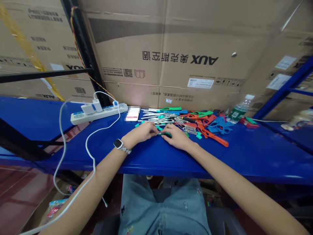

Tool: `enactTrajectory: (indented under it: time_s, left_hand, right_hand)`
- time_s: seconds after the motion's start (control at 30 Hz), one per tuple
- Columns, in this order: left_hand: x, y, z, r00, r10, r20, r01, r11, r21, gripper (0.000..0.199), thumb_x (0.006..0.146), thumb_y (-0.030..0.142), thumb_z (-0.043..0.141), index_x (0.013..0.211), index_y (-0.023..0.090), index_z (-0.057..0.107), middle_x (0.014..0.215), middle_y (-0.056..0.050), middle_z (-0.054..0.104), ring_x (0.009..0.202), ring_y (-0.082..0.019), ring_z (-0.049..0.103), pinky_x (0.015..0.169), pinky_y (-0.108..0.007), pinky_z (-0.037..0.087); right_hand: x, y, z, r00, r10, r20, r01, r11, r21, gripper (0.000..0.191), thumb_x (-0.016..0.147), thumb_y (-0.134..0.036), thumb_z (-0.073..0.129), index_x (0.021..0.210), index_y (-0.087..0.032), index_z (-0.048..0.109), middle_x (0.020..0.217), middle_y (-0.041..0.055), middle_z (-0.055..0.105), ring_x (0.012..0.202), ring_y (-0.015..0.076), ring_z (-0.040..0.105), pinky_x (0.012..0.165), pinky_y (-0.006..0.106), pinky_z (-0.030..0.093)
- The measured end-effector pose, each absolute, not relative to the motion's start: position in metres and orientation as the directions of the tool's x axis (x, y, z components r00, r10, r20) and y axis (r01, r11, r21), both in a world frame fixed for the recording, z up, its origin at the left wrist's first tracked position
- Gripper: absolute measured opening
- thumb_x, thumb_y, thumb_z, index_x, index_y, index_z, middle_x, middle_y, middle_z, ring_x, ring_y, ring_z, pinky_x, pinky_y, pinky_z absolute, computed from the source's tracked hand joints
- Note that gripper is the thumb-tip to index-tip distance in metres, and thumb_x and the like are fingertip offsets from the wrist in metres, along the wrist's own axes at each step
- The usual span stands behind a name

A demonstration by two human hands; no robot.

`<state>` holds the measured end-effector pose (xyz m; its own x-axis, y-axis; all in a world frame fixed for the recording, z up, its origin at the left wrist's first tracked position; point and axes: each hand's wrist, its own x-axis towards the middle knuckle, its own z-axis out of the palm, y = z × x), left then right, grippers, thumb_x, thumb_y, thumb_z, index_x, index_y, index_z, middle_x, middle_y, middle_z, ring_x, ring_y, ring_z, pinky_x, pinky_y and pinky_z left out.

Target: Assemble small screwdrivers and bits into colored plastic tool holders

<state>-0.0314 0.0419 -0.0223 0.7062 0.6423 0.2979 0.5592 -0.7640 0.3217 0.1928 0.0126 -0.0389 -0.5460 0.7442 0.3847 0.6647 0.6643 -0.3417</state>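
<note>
Left hand [147, 131] and right hand [176, 137] pinch a small green piece [166, 134] (partly hidden) between them, near the cluttered pile [174, 118].

Large cardboard boxes [127, 42] (their print upside down) stand behind the blue tabletop [146, 160]. Yellow tape [23, 42] runs down a box at the left. Beside it, a twisted red-and-yellow wire [75, 40] follows a black post [84, 42] towards a white power strip [101, 113], which holds white chargers [97, 105]. A white cable [87, 143] loops over the table edge. At the right stands a clear bottle [239, 111] (green label, white cap).
</note>
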Motion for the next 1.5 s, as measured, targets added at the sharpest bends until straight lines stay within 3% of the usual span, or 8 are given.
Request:
enactTrajectory:
  time_s: [0.17, 0.37, 0.73, 1.0, 1.2, 1.5]
  left_hand:
    - [-0.031, 0.035, -0.015, 0.699, 0.662, 0.269, 0.593, -0.748, 0.298, 0.015, 0.090, 0.014, 0.065, 0.092, 0.019, 0.078, 0.091, -0.006, 0.072, 0.080, -0.018, 0.065, 0.076, -0.030, 0.050]
    - [-0.031, 0.032, -0.011, 0.653, 0.724, 0.225, 0.625, -0.682, 0.380, 0.011, 0.088, 0.017, 0.067, 0.095, 0.018, 0.076, 0.092, -0.006, 0.073, 0.083, -0.020, 0.066, 0.076, -0.030, 0.049]
    - [-0.038, 0.035, -0.012, 0.680, 0.702, 0.211, 0.636, -0.708, 0.305, 0.016, 0.090, 0.018, 0.062, 0.096, 0.018, 0.077, 0.093, -0.007, 0.073, 0.083, -0.019, 0.065, 0.078, -0.030, 0.049]
    - [-0.033, 0.031, -0.012, 0.691, 0.678, 0.251, 0.629, -0.735, 0.253, 0.019, 0.091, 0.018, 0.061, 0.086, 0.020, 0.080, 0.086, -0.007, 0.069, 0.080, -0.021, 0.065, 0.075, -0.032, 0.050]
    - [-0.029, 0.025, -0.008, 0.685, 0.688, 0.239, 0.663, -0.725, 0.186, 0.018, 0.091, 0.017, 0.062, 0.096, 0.020, 0.080, 0.096, -0.009, 0.071, 0.089, -0.023, 0.066, 0.082, -0.033, 0.052]
    - [-0.030, 0.023, -0.007, 0.635, 0.678, 0.369, 0.635, -0.731, 0.249, 0.021, 0.085, 0.020, 0.063, 0.101, 0.018, 0.077, 0.098, -0.010, 0.069, 0.095, -0.026, 0.065, 0.090, -0.042, 0.053]
  right_hand:
    - [0.191, 0.013, -0.041, -0.533, 0.749, 0.393, 0.663, 0.658, -0.356, 0.018, 0.094, -0.021, 0.065, 0.108, -0.019, 0.076, 0.107, 0.0100, 0.067, 0.101, 0.0233, 0.063, 0.094, 0.039, 0.050]
    - [0.191, 0.012, -0.041, -0.528, 0.745, 0.407, 0.673, 0.660, -0.334, 0.020, 0.095, -0.022, 0.065, 0.111, -0.018, 0.076, 0.105, 0.0104, 0.066, 0.100, 0.0233, 0.062, 0.091, 0.038, 0.050]
    - [0.189, 0.009, -0.042, -0.564, 0.719, 0.406, 0.703, 0.676, -0.220, 0.026, 0.097, -0.022, 0.061, 0.118, -0.021, 0.077, 0.103, 0.0094, 0.064, 0.097, 0.0233, 0.058, 0.089, 0.038, 0.049]
    - [0.190, 0.011, -0.043, -0.558, 0.721, 0.411, 0.684, 0.680, -0.266, 0.024, 0.098, -0.023, 0.061, 0.115, -0.021, 0.078, 0.100, 0.0093, 0.062, 0.095, 0.0235, 0.057, 0.089, 0.040, 0.049]
    - [0.190, 0.010, -0.043, -0.526, 0.744, 0.412, 0.678, 0.659, -0.325, 0.023, 0.097, -0.022, 0.062, 0.113, -0.019, 0.077, 0.104, 0.0108, 0.063, 0.100, 0.0241, 0.060, 0.094, 0.041, 0.049]
    - [0.190, 0.006, -0.041, -0.450, 0.756, 0.476, 0.637, 0.645, -0.422, 0.022, 0.094, -0.023, 0.065, 0.114, -0.019, 0.074, 0.108, 0.0094, 0.064, 0.097, 0.0218, 0.063, 0.092, 0.038, 0.051]
